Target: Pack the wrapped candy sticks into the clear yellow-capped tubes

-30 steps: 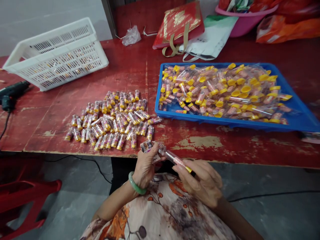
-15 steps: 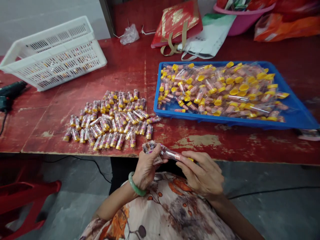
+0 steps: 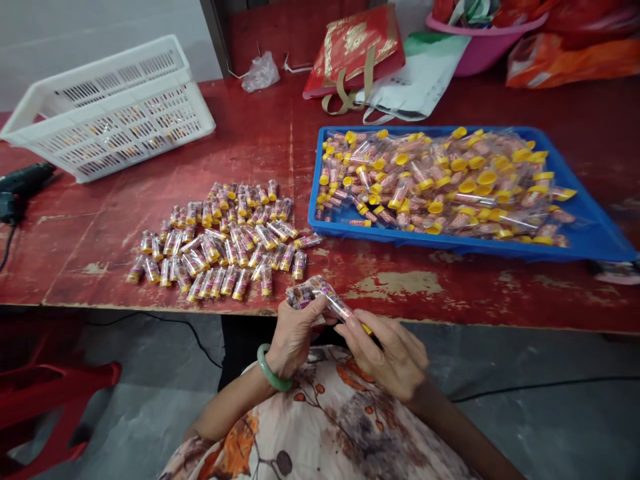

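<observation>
The frame's edge cut off the dark tool [image 3: 27, 180] at nine o'clock and the red stool [image 3: 65, 383] at eight. At five, the right hand [image 3: 387, 353] partly hid the slim tube [image 3: 341, 308], its markings too small to read.

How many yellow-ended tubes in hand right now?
1 visible: the tube between the left hand and right hand, yellow end at the right. Others may be hidden behind the hands.

One head-worn view, facing forward and steeply down.
It looks from above the wearer's patterned top [image 3: 345, 427] at bottom centre, close over the fingers [image 3: 312, 311], across the bench [image 3: 255, 150] to the wall [image 3: 100, 30] at upper left; floor [image 3: 540, 427] shows at lower right.
</observation>
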A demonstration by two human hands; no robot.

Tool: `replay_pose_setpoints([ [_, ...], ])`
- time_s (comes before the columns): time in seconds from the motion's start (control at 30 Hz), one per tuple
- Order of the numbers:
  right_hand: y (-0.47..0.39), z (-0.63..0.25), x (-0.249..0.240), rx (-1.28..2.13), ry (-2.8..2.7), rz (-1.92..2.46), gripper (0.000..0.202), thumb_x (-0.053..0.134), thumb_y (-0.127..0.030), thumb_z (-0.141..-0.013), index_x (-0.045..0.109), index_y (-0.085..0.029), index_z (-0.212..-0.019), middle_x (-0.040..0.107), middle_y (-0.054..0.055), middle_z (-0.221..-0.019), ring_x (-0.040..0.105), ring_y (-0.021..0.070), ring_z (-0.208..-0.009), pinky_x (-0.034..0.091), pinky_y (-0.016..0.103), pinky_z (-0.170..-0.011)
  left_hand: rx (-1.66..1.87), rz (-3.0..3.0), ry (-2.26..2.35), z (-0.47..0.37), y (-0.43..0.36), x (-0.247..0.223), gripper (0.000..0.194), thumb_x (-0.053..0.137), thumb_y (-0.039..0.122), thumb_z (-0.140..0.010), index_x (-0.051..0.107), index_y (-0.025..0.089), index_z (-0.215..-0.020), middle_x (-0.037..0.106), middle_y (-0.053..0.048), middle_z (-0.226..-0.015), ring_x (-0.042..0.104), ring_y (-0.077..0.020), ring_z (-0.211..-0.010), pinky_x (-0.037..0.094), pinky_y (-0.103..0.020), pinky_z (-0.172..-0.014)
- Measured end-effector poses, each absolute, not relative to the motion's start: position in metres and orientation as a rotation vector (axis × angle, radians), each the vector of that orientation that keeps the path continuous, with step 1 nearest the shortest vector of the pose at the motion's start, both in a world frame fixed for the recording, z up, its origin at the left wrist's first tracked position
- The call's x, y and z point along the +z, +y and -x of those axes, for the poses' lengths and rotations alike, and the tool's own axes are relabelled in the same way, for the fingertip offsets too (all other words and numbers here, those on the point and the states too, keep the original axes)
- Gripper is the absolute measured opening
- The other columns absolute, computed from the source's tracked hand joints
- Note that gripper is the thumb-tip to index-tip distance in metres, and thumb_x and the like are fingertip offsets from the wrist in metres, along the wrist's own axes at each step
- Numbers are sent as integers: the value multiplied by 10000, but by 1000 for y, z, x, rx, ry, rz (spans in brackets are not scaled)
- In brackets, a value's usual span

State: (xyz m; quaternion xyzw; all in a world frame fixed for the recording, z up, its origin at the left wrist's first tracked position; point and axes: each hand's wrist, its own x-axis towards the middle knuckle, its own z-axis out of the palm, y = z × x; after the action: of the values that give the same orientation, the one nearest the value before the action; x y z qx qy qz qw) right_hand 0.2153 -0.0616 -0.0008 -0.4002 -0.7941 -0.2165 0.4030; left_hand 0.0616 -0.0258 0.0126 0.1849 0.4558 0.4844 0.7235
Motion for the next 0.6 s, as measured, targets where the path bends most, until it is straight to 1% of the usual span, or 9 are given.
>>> replay_pose_setpoints([
  [0.1, -62, -210, -8, -408, -2032, 1009, 444, 747, -182, -760, 618, -131, -1181, 683, 139, -1092, 667, 201, -940, 578, 302, -780, 1091, -381, 982, -61, -25, 14, 276, 847, 313, -622, 669, 124, -714, 669, -24, -691, 613, -112, -594, 508, -238, -641],
  [0.2, -61, -206, -10, -47, -1990, 1007, 438, 608, -161, -859, 537, -127, -1290, 620, 179, -1200, 634, 234, -1066, 574, 352, -830, 1080, -343, 957, -61, -25, 17, 273, 853, 285, -616, 681, 134, -766, 677, -16, -739, 617, -110, -631, 502, -238, -666],
  [0.27, -57, -206, -9, 110, -1920, 1050, 442, 582, -156, -869, 512, -146, -1305, 600, 173, -1217, 622, 238, -1081, 568, 371, -845, 1035, -354, 943, -61, -26, 18, 267, 851, 273, -620, 686, 130, -774, 682, -22, -759, 620, -113, -651, 498, -237, -673],
  [0.3, -55, -207, -8, 149, -1869, 1086, 436, 605, -173, -859, 519, -155, -1286, 603, 162, -1195, 633, 226, -1032, 572, 360, -821, 1012, -368, 934, -61, -27, 18, 268, 851, 269, -620, 690, 126, -779, 685, -28, -768, 623, -117, -663, 497, -237, -676],
  [0.37, -49, -207, -6, 210, -1767, 1135, 409, 672, -225, -819, 546, -168, -1204, 613, 130, -1113, 636, 181, -861, 573, 312, -708, 971, -399, 908, -62, -29, 18, 284, 854, 259, -617, 705, 119, -815, 695, -43, -801, 633, -131, -702, 500, -242, -694],
  [0.43, -44, -207, -4, 313, -1703, 1150, 354, 712, -244, -780, 568, -184, -1098, 608, 89, -1035, 580, 125, -696, 530, 251, -569, 949, -421, 874, -62, -30, 18, 325, 856, 241, -613, 716, 123, -881, 706, -51, -842, 643, -144, -747, 507, -256, -727],
  [0.5, -40, -206, -2, 449, -1654, 1150, 300, 729, -231, -747, 576, -194, -1003, 599, 53, -967, 531, 95, -623, 463, 206, -479, 924, -435, 863, -61, -32, 18, 345, 860, 235, -605, 718, 125, -900, 708, -52, -845, 646, -150, -750, 511, -268, -738],
  [0.57, -37, -204, -2, 560, -1599, 1144, 274, 737, -220, -722, 579, -195, -943, 585, 24, -900, 501, 82, -587, 417, 189, -443, 902, -438, 881, -59, -32, 18, 351, 869, 242, -587, 720, 124, -882, 708, -51, -826, 646, -152, -729, 513, -272, -730],
  [0.6, -37, -203, -2, 586, -1581, 1136, 267, 736, -217, -718, 581, -194, -933, 581, 16, -877, 497, 81, -582, 414, 190, -447, 893, -436, 894, -58, -32, 19, 350, 872, 248, -579, 721, 123, -869, 709, -52, -819, 646, -154, -722, 513, -274, -726],
])
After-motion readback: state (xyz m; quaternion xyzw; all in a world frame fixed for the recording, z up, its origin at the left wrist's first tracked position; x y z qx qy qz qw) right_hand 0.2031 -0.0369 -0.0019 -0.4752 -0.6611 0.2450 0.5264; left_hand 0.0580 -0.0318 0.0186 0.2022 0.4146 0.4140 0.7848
